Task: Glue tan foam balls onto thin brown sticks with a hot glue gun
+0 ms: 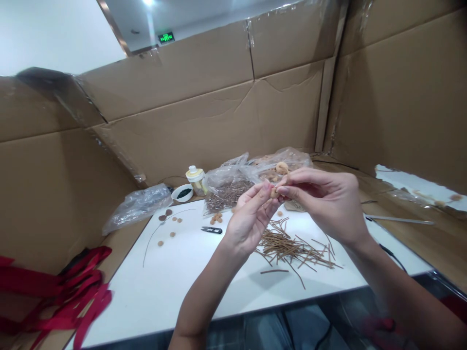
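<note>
Raised above the table, my left hand (248, 218) and my right hand (330, 201) meet fingertip to fingertip. My left fingers pinch a small tan round piece (274, 193), largely covered by the fingertips. Between my right thumb and fingers is a tan strip (282, 168) whose curled end rises above them; I cannot tell if it joins the round piece. Below the hands lies a loose pile of thin brown sticks (288, 247). Black thread snips (211, 230) and a cluster of small tan pieces (216, 218) rest left of the hands.
On the white tabletop (175, 291), a thin wire (146, 247) lies near brown discs (162, 218). Behind are a bag of brown sticks (228, 194), a bottle (196, 180) and a white bowl (173, 195) with dark contents. Cardboard walls (204, 121) enclose the table. Red straps (83, 287) lie left.
</note>
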A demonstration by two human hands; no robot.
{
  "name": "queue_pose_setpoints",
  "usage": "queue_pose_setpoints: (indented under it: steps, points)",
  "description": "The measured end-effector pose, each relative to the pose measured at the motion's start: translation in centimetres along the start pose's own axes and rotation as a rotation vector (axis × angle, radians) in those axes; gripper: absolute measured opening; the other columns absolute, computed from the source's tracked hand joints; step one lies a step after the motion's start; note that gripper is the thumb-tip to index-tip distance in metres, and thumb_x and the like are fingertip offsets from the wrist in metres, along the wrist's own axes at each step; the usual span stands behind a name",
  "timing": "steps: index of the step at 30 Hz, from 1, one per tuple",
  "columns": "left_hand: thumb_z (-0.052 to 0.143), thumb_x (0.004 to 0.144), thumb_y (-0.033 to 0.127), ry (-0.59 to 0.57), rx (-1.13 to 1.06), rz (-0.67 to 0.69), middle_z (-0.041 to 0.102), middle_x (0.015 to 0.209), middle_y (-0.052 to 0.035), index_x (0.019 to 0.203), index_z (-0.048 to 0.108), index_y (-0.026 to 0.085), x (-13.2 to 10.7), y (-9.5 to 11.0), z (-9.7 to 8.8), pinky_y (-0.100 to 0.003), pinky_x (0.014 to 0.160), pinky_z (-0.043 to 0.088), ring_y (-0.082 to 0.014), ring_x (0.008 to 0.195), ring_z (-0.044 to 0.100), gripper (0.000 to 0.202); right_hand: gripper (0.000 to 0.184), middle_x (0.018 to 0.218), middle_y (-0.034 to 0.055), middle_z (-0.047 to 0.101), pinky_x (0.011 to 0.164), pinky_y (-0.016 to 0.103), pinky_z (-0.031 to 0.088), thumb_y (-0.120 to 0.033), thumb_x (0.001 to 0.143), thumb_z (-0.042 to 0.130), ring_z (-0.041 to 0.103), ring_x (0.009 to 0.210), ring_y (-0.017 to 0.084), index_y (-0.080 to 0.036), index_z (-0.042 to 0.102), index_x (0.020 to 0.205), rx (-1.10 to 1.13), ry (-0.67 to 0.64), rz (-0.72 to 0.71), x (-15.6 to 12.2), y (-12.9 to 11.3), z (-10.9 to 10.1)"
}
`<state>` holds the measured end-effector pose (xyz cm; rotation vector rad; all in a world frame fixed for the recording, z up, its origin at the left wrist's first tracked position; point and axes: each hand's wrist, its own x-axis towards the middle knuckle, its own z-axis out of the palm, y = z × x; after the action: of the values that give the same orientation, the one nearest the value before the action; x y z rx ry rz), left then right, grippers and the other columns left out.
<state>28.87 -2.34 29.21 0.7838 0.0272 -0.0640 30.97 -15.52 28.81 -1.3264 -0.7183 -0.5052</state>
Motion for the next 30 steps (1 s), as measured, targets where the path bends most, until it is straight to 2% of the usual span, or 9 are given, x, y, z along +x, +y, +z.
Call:
queue_pose_setpoints:
  steps: [7, 13, 18, 25, 30]
  points:
    - [0.062, 0.083, 0.007, -0.004, 0.004, 0.002, 0.067, 0.072, -0.0047, 0.079, 0.066, 0.006, 0.0, 0.0, 0.0, -0.012, 0.060, 0.055, -0.0059, 0.058, 0.064, 0.006, 0.017, 0.071, -0.0030, 0.072, 0.062, 0.020, 0.056, -0.007, 0.068, 0.079, 0.065, 0.065, 0.010, -0.024, 0.076, 0.072, 0.049, -0.008, 0.052, 0.2, -0.1, -0.2]
    - [0.070, 0.078, 0.011, -0.088, 0.037, 0.029, 0.071, 0.079, -0.0072, 0.081, 0.071, 0.005, -0.5, 0.4, 0.0, -0.012, 0.069, 0.056, -0.0078, 0.068, 0.067, 0.007, 0.010, 0.075, -0.0009, 0.074, 0.062, 0.022, 0.059, -0.015, 0.073, 0.077, 0.069, 0.065, 0.012, -0.025, 0.077, 0.077, 0.125, -0.037, 0.136, 0.6, -0.1, -0.8]
    - [0.074, 0.068, 0.004, -0.084, 0.118, 0.026, 0.074, 0.085, -0.0073, 0.089, 0.074, 0.006, -0.9, 0.8, 0.2, -0.011, 0.074, 0.055, -0.0093, 0.076, 0.069, 0.021, 0.012, 0.074, -0.0023, 0.074, 0.062, 0.018, 0.059, -0.014, 0.071, 0.078, 0.069, 0.065, 0.010, -0.024, 0.077, 0.077, 0.091, -0.005, 0.092, 0.5, -0.5, -1.0]
    - [0.079, 0.067, 0.010, -0.129, 0.147, 0.126, 0.074, 0.084, -0.0046, 0.084, 0.076, 0.009, -0.8, 0.1, 0.2, -0.010, 0.073, 0.054, -0.0070, 0.074, 0.068, 0.017, 0.007, 0.077, -0.0019, 0.069, 0.068, 0.018, 0.056, -0.013, 0.080, 0.070, 0.064, 0.070, 0.008, -0.019, 0.071, 0.080, 0.010, 0.004, 0.031, -0.2, -0.5, -0.3]
    - [0.080, 0.067, 0.017, -0.105, 0.188, 0.216, 0.075, 0.083, -0.0037, 0.082, 0.077, 0.012, -0.9, -0.4, 0.3, -0.011, 0.075, 0.053, -0.0064, 0.074, 0.067, 0.016, 0.011, 0.078, -0.0016, 0.067, 0.066, 0.022, 0.054, -0.009, 0.080, 0.068, 0.062, 0.070, 0.010, -0.020, 0.069, 0.084, -0.072, 0.050, -0.058, -0.8, -0.1, 0.5]
